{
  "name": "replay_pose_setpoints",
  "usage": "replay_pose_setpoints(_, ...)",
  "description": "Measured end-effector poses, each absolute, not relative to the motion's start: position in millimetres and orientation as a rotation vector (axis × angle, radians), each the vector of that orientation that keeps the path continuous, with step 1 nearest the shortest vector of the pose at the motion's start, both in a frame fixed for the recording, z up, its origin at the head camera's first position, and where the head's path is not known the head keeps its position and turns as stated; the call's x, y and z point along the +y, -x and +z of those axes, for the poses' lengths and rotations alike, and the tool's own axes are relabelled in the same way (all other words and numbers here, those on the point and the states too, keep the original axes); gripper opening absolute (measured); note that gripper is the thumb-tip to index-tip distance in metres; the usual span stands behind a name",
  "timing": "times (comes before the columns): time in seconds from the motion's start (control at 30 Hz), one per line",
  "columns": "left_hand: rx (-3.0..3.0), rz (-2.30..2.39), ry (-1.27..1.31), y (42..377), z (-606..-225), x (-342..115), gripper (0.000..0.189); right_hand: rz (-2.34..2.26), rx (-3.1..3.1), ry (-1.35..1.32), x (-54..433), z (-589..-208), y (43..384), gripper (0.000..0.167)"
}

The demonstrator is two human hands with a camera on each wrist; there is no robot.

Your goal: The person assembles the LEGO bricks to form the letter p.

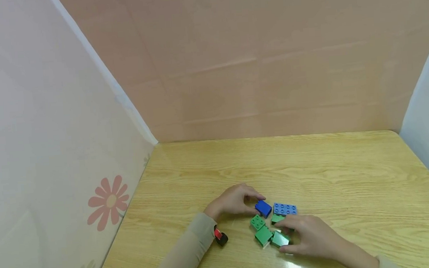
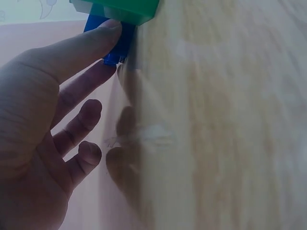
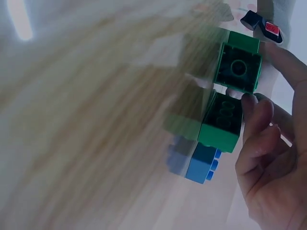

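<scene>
My left hand pinches a dark blue toy building brick between thumb and fingertips. In the left wrist view its other fingers are bent loosely above the table, and a green brick stands just beyond the blue one. My right hand holds a green brick between thumb and finger; the right wrist view shows the hollow underside of a green brick at its fingertips. Another green brick lies partly hidden by the right fingers, next to a light blue studded brick.
Between the hands are a studded green brick and a smooth-sided green brick, close together. The wooden table meets a brown back panel. A flower-patterned sheet hangs at the left. The left wrist wears a black and red band.
</scene>
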State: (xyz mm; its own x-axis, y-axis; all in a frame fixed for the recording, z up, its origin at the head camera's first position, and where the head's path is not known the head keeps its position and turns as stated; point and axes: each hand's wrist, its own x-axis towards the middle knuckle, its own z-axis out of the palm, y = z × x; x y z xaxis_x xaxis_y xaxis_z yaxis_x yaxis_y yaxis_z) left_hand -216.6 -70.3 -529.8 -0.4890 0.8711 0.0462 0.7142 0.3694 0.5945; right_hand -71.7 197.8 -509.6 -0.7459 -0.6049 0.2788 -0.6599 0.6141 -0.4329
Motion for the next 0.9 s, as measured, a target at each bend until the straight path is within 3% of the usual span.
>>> replay_pose_setpoints(0.9, 2.343, 0.869, -1.325, 212.6, -529.3, -71.4, 0.037, 0.879, -2.790, -1.153, 191.4, -506.4, 69.6, 0.038)
